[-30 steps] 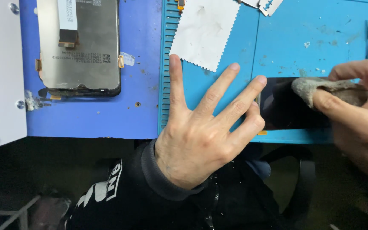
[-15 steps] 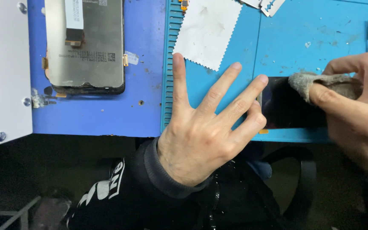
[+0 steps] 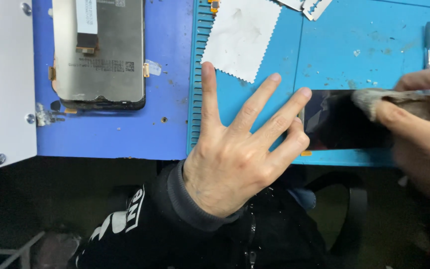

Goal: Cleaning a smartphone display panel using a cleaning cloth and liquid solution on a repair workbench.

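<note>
Far left, a white panel point(image 3: 1, 84) with screws borders a dark blue board point(image 3: 170, 99). On that board lies a detached display module point(image 3: 100, 55), back side up, with a flex cable near its far end; nobody is touching it.

Centre, a light blue mat point(image 3: 324, 50) carries a white cloth point(image 3: 240, 35) with zigzag edges at its far side, apart from both hands.

The left hand point(image 3: 240, 159) lies flat on the mat, palm down, fingers spread wide and holding nothing. Its fingertips point(image 3: 302, 94) meet the left end of a dark glass panel point(image 3: 334, 122), apparently steadying it. The panel lies flat along the near edge of the mat, right of centre, its glossy face up and showing reflections.

At right, the right hand point(image 3: 424, 129) pinches a grey wad point(image 3: 374, 97) between thumb and fingers and presses it onto the far right part of the panel. The hand is blurred, so the exact finger positions cannot be made out. A slim metal tool point(image 3: 428, 45) lies far right on the mat, untouched.

Judgement: the step in hand is wiping the panel's face. The wad sits at the right part, so the left portion appears still to be covered. The next stroke calls for even, light pressure, with the left hand bracing the panel so that it does not slide off the near edge.
</note>
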